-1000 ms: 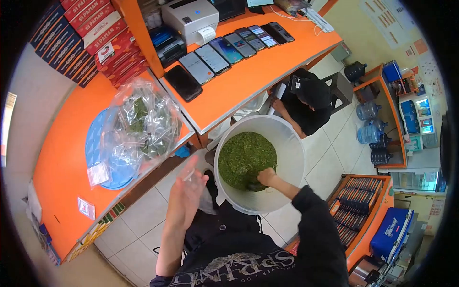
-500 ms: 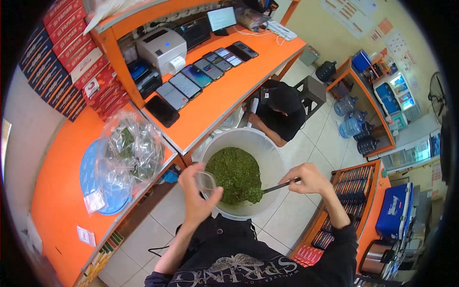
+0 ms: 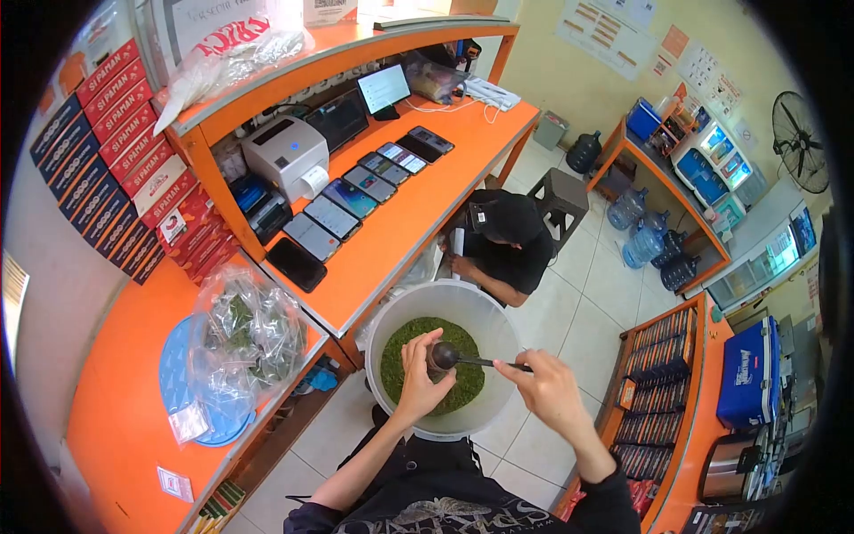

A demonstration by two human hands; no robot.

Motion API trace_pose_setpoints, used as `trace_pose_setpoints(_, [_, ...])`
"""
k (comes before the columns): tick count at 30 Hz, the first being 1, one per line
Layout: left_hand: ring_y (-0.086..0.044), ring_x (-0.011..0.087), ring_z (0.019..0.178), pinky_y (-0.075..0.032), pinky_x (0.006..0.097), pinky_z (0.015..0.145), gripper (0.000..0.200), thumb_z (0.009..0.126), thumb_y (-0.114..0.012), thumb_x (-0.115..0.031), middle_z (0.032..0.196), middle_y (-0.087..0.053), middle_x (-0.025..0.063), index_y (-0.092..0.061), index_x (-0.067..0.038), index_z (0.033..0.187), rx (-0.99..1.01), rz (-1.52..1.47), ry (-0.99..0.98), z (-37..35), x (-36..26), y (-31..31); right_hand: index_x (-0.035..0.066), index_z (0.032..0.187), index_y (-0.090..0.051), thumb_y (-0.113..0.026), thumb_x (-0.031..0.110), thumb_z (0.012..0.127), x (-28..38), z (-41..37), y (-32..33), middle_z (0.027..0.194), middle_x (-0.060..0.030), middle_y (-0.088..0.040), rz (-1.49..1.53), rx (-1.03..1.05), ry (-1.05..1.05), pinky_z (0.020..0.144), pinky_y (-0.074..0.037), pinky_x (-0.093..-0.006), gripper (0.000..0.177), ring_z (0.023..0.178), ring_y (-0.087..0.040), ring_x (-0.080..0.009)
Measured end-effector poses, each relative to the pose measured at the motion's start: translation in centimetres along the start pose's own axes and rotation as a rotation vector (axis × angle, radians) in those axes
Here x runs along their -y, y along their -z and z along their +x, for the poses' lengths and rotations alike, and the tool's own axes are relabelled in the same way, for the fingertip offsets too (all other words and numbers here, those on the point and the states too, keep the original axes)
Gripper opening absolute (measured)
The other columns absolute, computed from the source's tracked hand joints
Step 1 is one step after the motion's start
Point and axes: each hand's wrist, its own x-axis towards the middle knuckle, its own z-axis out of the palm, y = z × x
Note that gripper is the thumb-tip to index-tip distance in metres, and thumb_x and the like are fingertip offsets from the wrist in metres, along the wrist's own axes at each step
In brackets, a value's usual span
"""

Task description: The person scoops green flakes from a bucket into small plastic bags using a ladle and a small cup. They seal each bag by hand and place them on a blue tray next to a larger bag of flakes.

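Observation:
A large white tub (image 3: 498, 327) stands in front of me, with a layer of chopped green leafy stuff (image 3: 463, 396) in the bottom. Above it, my left hand (image 3: 418, 383) is curled around a small clear container (image 3: 439, 372), probably a plastic cup, mostly hidden by fingers. My right hand (image 3: 550, 390) grips the thin handle of a black scoop (image 3: 447, 355). The scoop's round bowl is over the mouth of the clear container, its dark underside towards me. Whether anything is left in the bowl is hidden.
Left of the tub, clear plastic bags (image 3: 245, 334) lie on a blue round lid (image 3: 178, 356). Several phones (image 3: 350, 198) line the orange counter (image 3: 391, 254) beside a label printer (image 3: 285, 156). A person in black (image 3: 507, 240) sits behind the tub.
The scoop has risen out of the green stuff and moved left, tipping over the clear container. My left hand has moved right to meet it. The view has shifted.

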Motion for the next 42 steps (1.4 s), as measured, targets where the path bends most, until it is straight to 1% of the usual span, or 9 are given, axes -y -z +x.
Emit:
trace_pose_setpoints(5, [-0.039,0.0289,0.111,-0.028,0.0394,0.099,0.067,0.064,-0.070,-0.004,0.113,-0.047,0.0112,-0.042,-0.008,0.126,-0.072,0.013,-0.031,0.0,0.1,1.3,0.018,0.113,-0.063,-0.055,-0.002,0.072,2.0,-9.0,-8.5,0.085,-0.0119,-0.054,0.240,-0.174,-0.634,0.069,-0.048,-0.0367,0.046,0.078,-0.056,-0.0285])
trace_pose_setpoints(7, [-0.040,0.0284,0.108,-0.030,0.0400,0.096,0.068,0.064,-0.070,-0.005,0.111,-0.047,0.0111,-0.041,-0.007,0.126,-0.090,0.035,-0.031,0.4,0.0,1.8,0.017,0.114,-0.062,-0.056,0.002,0.075,1.3,-12.6,-12.4,0.084,-0.0142,-0.054,0.225,0.239,-0.760,0.070,-0.047,-0.0383,0.042,0.077,-0.056,-0.0298])
trace_pose_setpoints(12, [-0.041,0.0263,0.098,-0.033,0.0388,0.088,0.068,0.065,-0.070,-0.007,0.105,-0.047,0.0107,-0.041,-0.007,0.126,-0.084,0.021,0.038,0.6,-3.5,0.4,0.003,0.099,-0.064,-0.072,0.009,0.068,5.4,-2.7,-8.4,0.092,-0.0102,-0.057,0.591,-0.410,-0.730,0.068,-0.047,-0.0335,0.032,0.082,-0.058,-0.0190])
trace_pose_setpoints(14, [-0.040,0.0262,0.098,-0.033,0.0386,0.088,0.070,0.064,-0.071,-0.008,0.104,-0.046,0.0109,-0.040,-0.007,0.127,-0.088,-0.015,0.063,0.4,-5.6,-0.2,0.002,0.090,-0.062,-0.076,0.007,0.068,5.8,0.3,-9.3,0.090,-0.0057,-0.060,1.201,-0.428,-0.785,0.065,-0.047,-0.0259,0.025,0.080,-0.058,-0.0114])
trace_pose_setpoints(18, [-0.044,0.0134,0.086,-0.038,0.0280,0.081,0.076,0.067,-0.079,-0.017,0.098,-0.052,0.0047,-0.038,-0.004,0.130,-0.037,-0.302,0.138,-0.1,-9.7,3.7,0.002,0.087,-0.063,-0.071,0.001,0.075,6.3,2.5,-8.5,0.080,-0.0031,-0.062,1.535,-0.418,-0.652,0.060,-0.044,-0.0200,0.014,0.068,-0.057,-0.0079])
trace_pose_setpoints(20, [-0.054,0.0076,0.077,-0.043,0.0223,0.072,0.035,0.079,-0.070,-0.012,0.086,-0.064,0.0025,-0.059,0.001,0.109,0.017,-0.264,0.250,-0.3,-8.9,5.9,0.001,0.087,-0.063,-0.069,0.000,0.077,6.6,2.7,-7.6,0.076,-0.0029,-0.063,1.668,-0.340,-0.714,0.059,-0.044,-0.0201,0.011,0.062,-0.056,-0.0085])
trace_pose_setpoints(31, [-0.057,0.0069,0.065,-0.045,0.0221,0.059,0.012,0.086,-0.061,-0.012,0.072,-0.063,0.0044,-0.060,0.001,0.083,-0.577,-0.337,0.240,-4.2,-6.1,7.9,-0.002,0.085,-0.066,-0.068,0.006,0.080,11.1,6.9,-8.9,0.075,-0.0008,-0.061,1.636,-0.215,-0.624,0.056,-0.039,-0.0194,0.009,0.064,-0.052,-0.0062])
trace_pose_setpoints(38, [-0.057,0.0099,0.072,-0.044,0.0239,0.064,0.013,0.083,-0.062,-0.011,0.082,-0.061,0.0058,-0.060,0.001,0.089,-0.682,-0.145,0.105,-7.1,-6.2,13.8,-0.002,0.080,-0.064,-0.071,0.009,0.073,13.7,13.7,-7.9,0.054,-0.0082,-0.048,1.219,0.453,0.074,0.047,-0.036,-0.0245,0.015,0.050,-0.045,-0.0084])
trace_pose_setpoints(42, [-0.052,0.0121,0.086,-0.041,0.0257,0.079,0.024,0.088,-0.054,-0.011,0.099,-0.056,0.0067,-0.053,-0.001,0.110,-1.204,-0.198,0.100,-9.4,-4.9,17.7,-0.002,0.080,-0.061,-0.059,0.013,0.086,20.8,21.5,-8.3,0.050,-0.0085,-0.040,1.082,0.158,0.240,0.042,-0.031,-0.0291,0.017,0.046,-0.037,-0.0096])
